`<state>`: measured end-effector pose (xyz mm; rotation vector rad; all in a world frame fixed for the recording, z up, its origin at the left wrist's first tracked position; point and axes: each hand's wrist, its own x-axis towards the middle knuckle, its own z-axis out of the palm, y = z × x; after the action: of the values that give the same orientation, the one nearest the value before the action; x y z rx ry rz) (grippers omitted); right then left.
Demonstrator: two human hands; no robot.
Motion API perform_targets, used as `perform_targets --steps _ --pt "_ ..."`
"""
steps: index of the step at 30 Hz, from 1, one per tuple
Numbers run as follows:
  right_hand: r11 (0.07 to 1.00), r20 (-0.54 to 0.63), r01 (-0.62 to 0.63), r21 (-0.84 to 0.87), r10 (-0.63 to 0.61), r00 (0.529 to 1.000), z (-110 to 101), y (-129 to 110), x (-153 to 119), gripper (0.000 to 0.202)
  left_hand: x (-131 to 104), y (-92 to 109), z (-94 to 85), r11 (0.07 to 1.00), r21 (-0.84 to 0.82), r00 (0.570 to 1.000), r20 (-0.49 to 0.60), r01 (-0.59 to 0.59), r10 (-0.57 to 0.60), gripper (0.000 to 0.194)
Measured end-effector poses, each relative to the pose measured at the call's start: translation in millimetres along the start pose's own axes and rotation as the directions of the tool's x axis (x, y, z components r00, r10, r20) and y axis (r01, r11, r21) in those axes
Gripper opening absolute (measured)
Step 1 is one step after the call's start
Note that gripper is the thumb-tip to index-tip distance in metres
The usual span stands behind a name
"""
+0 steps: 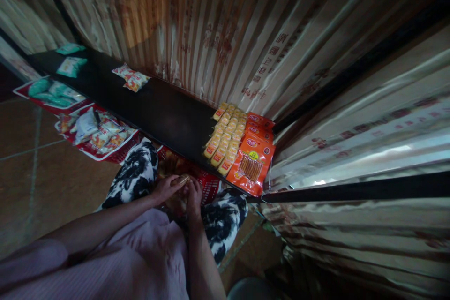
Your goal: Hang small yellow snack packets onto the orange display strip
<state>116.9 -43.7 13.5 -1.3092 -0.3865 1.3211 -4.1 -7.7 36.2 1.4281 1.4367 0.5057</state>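
My left hand [169,188] and my right hand [193,193] meet low in the middle, between my knees. Fingers of both are closed round a small yellowish packet [183,181], mostly covered by them. Beneath the hands is a red basket [211,187] holding golden-brown items, dim and partly hidden. Ahead, on the right part of a black shelf [161,115], small yellow snack packets [227,138] stand in rows. Beside them lie overlapping orange snack bags [251,161], the front one picturing brown sticks.
Red-and-white snack bags [131,77] and green packets [72,66] lie farther left on the shelf. Below its front edge are a red basket of white-and-orange bags [108,133] and another of green packets [52,93]. Pleated printed sheeting [218,33] hangs behind.
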Motion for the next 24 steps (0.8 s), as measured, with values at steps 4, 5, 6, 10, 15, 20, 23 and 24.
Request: perform_targets --steps 4,5,6,10,15,20,23,24 --pt "0.998 0.010 -0.044 0.047 0.043 0.999 -0.9 5.3 4.2 0.040 0.6 -2.5 -1.3 0.995 -0.098 0.999 0.032 0.034 -0.031 0.043" --pt "0.997 0.011 -0.054 0.061 0.054 0.999 -1.3 6.5 4.8 0.041 0.7 -3.2 -1.1 0.991 -0.120 0.998 0.039 0.055 -0.050 0.044" --pt "0.995 0.013 -0.061 0.073 0.060 0.998 -1.7 7.6 5.1 0.041 0.9 -4.0 -0.8 0.988 -0.140 0.997 0.045 0.071 -0.065 0.044" --pt "0.995 0.020 -0.068 0.079 0.066 0.998 -2.6 9.1 4.2 0.042 1.4 -6.3 0.4 0.977 -0.197 0.996 0.052 0.085 -0.077 0.046" --pt "0.994 0.039 -0.089 0.067 0.086 0.996 -1.1 5.8 1.1 0.051 2.7 -7.7 0.5 0.971 -0.212 0.993 0.049 0.111 -0.103 0.046" --pt "0.993 0.105 -0.106 0.054 0.100 0.989 1.3 4.3 -0.9 0.057 3.4 -10.1 -0.8 0.992 -0.116 0.998 -0.018 0.050 -0.053 0.044" --pt "0.998 0.158 -0.067 0.001 0.066 0.985 1.0 3.4 -2.3 0.054 0.6 -10.1 -0.6 0.999 -0.052 1.000 -0.027 -0.013 0.012 0.043" --pt "0.999 0.180 -0.038 -0.032 0.043 0.983 0.6 2.7 -2.9 0.051 -1.0 -9.8 -0.1 0.998 -0.042 0.999 -0.017 -0.036 0.035 0.043"
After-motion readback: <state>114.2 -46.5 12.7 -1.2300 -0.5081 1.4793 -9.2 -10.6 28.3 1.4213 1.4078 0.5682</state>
